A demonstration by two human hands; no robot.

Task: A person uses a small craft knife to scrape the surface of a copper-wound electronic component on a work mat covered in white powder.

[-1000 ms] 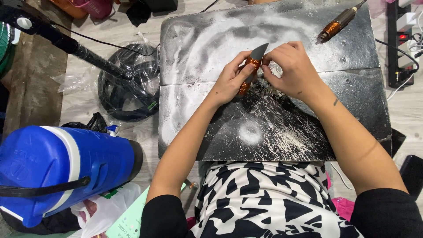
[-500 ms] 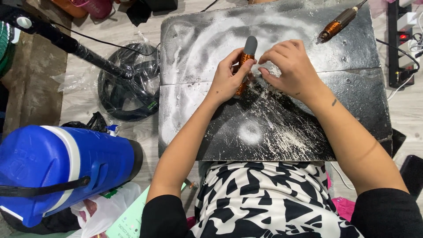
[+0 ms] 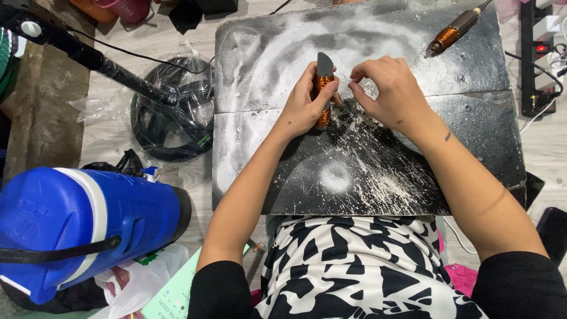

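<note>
The left hand (image 3: 304,106) covers much of the copper coil (image 3: 323,97), hiding its lower end. Whatever the right hand (image 3: 393,94) pinches is too thin and clear to tell. The blue cooler (image 3: 77,227) and power strip (image 3: 540,53) are cut off by the edges.

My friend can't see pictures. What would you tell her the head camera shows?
A person's left hand holds a tool wound with copper wire upright over a dusty black slab, while the right hand pinches something small beside it. A second copper-wound tool lies at the slab's far right, and a blue jug lies on the floor to the left.
</note>
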